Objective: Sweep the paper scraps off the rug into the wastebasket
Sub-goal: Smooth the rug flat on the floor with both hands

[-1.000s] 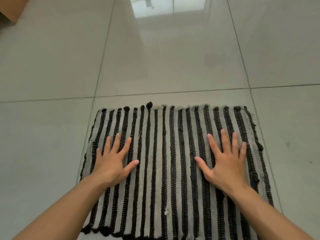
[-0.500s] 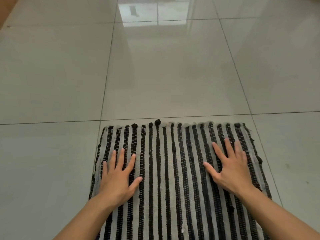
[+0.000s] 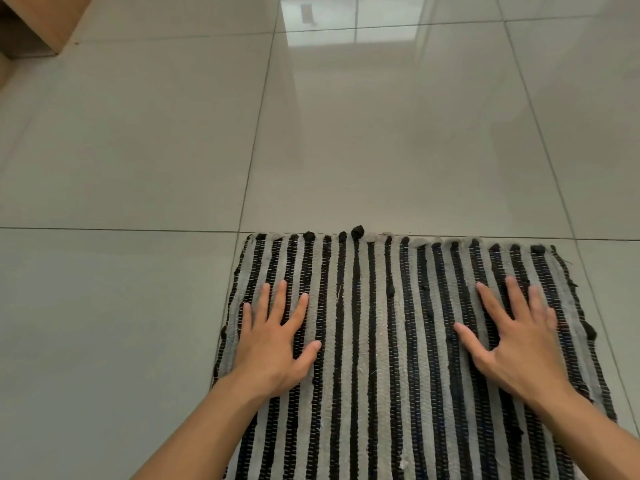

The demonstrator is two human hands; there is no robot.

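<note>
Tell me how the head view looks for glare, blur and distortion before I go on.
Head view: bright window glare on the glossy floor tiles at top centre; wide-angle bend in the grout lines; rug stripes sharp; left hand crisp, right hand slightly smeared at its fingertips; soft, even light, faint shadows; a small pale fleck near the bottom edge.

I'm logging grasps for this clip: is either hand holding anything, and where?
Nothing held. The left hand and right hand lie flat, fingers spread, on the rug.
</note>
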